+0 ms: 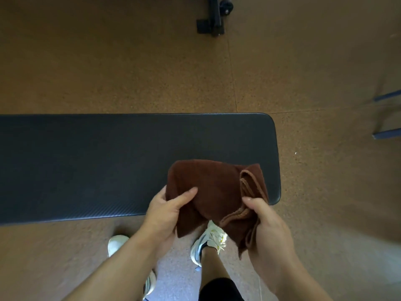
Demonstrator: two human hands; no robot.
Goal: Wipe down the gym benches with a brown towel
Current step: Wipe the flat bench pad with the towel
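A black padded gym bench point(108, 161) runs across the view from the left edge to its rounded right end. A crumpled brown towel point(214, 190) is held over the bench's near right corner, partly hanging past the front edge. My left hand point(167, 211) grips the towel's left side with the thumb on top. The right side, by the towel's stitched hem, is pinched in my right hand point(267, 227). Whether the towel touches the pad I cannot tell.
Speckled brown rubber floor point(108, 61) surrounds the bench. A black equipment foot with a wheel point(213, 20) stands at the top centre. Blue metal bars point(388, 114) poke in at the right edge. My feet in white sneakers point(208, 242) stand just in front of the bench.
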